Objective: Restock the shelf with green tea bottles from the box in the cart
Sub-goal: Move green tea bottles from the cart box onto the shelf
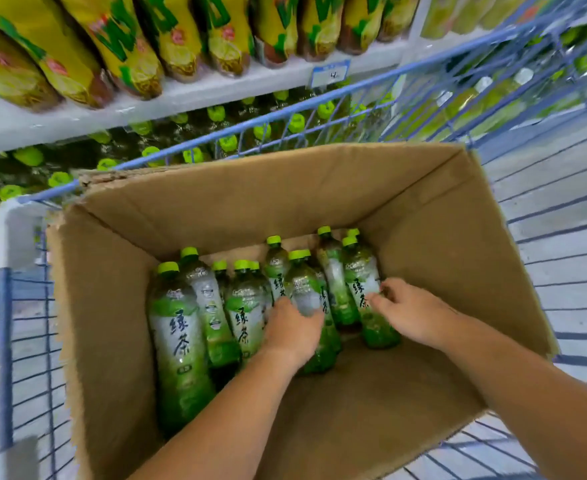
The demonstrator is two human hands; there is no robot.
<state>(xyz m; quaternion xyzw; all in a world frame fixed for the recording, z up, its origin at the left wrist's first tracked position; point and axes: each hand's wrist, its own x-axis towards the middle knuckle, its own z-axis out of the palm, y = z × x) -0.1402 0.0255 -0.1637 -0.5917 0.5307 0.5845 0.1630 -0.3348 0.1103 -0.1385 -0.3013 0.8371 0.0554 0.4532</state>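
- Cart (5,341) wire of blue runs down the left edge of our view, with the open cardboard box (112,306) sitting inside it, flaps raised.
- Along the box's far-left inner wall we see the green tea bottles (181,341): clear plastic with lime-green caps, green-and-white labels with dark brush characters, and greenish liquid at the base.
- They stand upright in a cluster, long axes running from the box floor up, caps pointing toward the shelf (181,95) side; the wide lens makes them fan outward.
- Our left hand (290,329) is wrapped around the body of a middle bottle (306,292), fingers closed on its label, its cap up.
- Our right hand (411,311) reaches to the rightmost bottle (364,289); thumb and fingertips touch its label, but we cannot tell whether the grasp is fully closed.
- The near-right part of the box floor is bare cardboard.
- Beyond the cart rim, the lower shelf holds more green-capped bottles (226,142), and the upper shelf holds yellow-labelled bottles (129,53) beside a price tag (330,74).
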